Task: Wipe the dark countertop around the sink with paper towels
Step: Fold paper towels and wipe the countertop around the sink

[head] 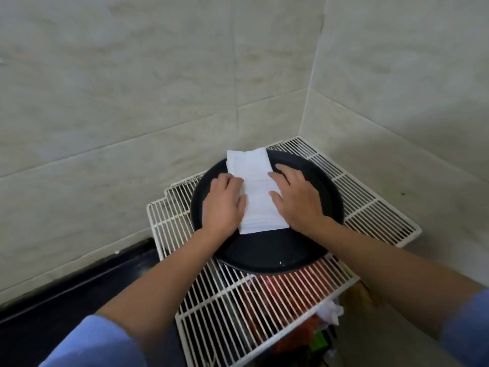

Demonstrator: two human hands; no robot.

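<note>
A stack of white paper towels (258, 192) lies on a round black pan (267, 250) in the corner. My left hand (222, 205) rests on the stack's left edge, fingers curled against it. On the right edge lies my right hand (297, 200), its fingers spread over the paper. The far end of the stack overhangs the pan's back rim. A strip of dark countertop (79, 292) runs along the wall at the lower left. No sink is in view.
The pan sits on white wire racks (264, 313) laid over each other. Red packaging and crumpled plastic (328, 311) show beneath the racks. Beige tiled walls (158, 75) meet in a corner just behind the pan.
</note>
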